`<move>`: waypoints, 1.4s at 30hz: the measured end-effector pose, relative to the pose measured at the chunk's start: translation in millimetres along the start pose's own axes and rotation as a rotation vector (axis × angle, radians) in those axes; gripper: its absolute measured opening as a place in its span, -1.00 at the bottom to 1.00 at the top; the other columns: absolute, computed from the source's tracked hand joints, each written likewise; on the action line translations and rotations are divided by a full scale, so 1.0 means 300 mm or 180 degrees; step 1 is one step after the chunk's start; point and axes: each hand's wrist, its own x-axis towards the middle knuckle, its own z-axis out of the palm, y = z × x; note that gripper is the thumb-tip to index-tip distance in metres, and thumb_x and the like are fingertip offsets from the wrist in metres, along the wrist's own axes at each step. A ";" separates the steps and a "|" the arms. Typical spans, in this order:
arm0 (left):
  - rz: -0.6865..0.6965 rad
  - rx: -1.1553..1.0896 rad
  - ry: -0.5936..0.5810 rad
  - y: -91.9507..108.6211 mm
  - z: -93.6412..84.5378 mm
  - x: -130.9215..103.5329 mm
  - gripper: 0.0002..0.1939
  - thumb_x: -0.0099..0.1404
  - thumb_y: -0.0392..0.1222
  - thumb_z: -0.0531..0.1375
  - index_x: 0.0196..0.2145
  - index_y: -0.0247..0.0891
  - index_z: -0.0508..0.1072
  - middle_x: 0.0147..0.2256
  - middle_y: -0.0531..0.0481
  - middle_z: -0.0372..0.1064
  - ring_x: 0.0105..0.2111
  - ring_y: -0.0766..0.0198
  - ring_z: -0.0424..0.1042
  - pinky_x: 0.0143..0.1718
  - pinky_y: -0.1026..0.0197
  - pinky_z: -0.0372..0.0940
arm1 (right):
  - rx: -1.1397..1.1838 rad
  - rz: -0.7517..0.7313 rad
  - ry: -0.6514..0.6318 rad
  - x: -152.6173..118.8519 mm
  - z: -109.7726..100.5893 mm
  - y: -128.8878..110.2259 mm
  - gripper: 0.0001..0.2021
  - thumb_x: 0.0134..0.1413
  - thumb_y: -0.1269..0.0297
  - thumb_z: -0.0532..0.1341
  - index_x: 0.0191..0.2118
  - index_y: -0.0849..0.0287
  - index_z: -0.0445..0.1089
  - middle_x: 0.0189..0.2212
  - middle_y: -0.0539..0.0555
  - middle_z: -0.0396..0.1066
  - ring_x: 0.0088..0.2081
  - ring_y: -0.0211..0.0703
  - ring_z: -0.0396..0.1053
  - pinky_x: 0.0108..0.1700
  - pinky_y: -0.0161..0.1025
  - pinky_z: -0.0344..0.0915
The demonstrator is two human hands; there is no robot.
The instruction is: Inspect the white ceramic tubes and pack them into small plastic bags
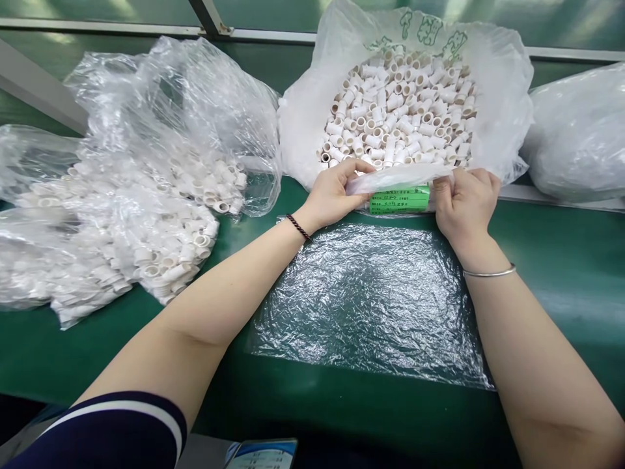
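Note:
A large white plastic bag lies opened wide at the back, full of small white pipe fittings. My left hand holds the near edge of this bag at its left side, thumb below and fingers above. At the right, my right hand is closed on the same edge. A green label with handwriting shows on the bag between the hands. Flat in front of them is a clear plastic bag, crinkled and shiny, partly beneath my forearms.
Several clear bags of white fittings are heaped on the left of the green table. Another filled plastic bag stands at the far right. A metal rail runs along the back. Below the front edge lies a printed card.

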 end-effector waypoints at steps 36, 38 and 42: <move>-0.0126 0.0109 -0.0052 0.024 -0.007 0.001 -0.75 0.12 -0.16 0.26 -0.20 -0.18 0.45 -0.18 0.02 0.51 -0.19 0.18 0.45 -0.13 0.12 0.35 | 0.0027 0.0061 -0.0063 0.000 -0.005 -0.006 -0.55 0.27 0.01 -0.12 -0.55 0.09 0.21 -0.56 0.07 0.18 -0.31 -0.02 0.20 -0.10 -0.01 0.11; -0.0106 0.0034 -0.0075 0.020 -0.006 -0.001 -0.71 0.12 -0.13 0.27 -0.17 -0.18 0.44 -0.17 0.00 0.50 -0.18 0.17 0.46 -0.13 0.10 0.36 | 0.0061 0.0079 -0.0068 0.000 -0.005 -0.006 -0.56 0.27 0.01 -0.12 -0.55 0.09 0.20 -0.57 0.06 0.17 -0.31 -0.02 0.20 -0.10 0.00 0.11; -0.0041 -0.0123 -0.0127 0.010 -0.003 -0.004 -0.61 0.08 -0.12 0.33 -0.11 -0.17 0.42 -0.13 -0.01 0.48 -0.12 0.13 0.46 -0.06 0.04 0.35 | 0.0105 0.0088 -0.0068 -0.001 -0.003 -0.004 -0.57 0.26 0.01 -0.11 -0.55 0.09 0.20 -0.56 0.06 0.16 -0.31 -0.03 0.19 -0.09 0.01 0.10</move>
